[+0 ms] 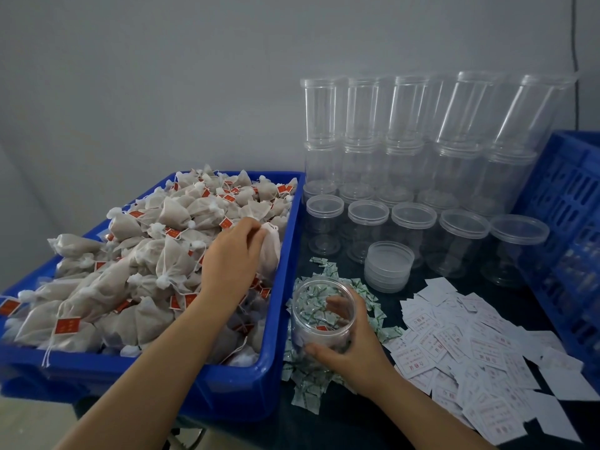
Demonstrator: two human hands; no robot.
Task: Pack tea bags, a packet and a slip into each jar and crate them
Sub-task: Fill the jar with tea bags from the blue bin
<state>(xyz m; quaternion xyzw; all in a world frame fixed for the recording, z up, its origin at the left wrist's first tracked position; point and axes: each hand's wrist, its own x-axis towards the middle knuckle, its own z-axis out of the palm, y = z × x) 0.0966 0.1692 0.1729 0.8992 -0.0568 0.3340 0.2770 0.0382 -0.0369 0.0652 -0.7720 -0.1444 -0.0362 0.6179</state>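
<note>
The left hand is pinching a white mesh tea bag between curled fingers and thumb, holding it just above the heap near the right wall of the blue bin. The right hand is gripping an open clear jar, thumb on the near side and fingers wrapping round the far side, with the jar tilting slightly toward the bin and standing on a scatter of small green-and-white packets. Inside the jar something with a red tag is lying near the bottom, though its shape is hard to make out through the plastic. The bin is brimming with more tea bags, each tied with string and carrying a small red label. To the right of the packets, white paper slips with red print are lying spread over the dark table. Behind them a short stack of clear lids is sitting just in front of rows of empty jars, with further jars stacked up against the grey wall. A blue slotted crate is standing at the table's right edge, beside the jars.
</note>
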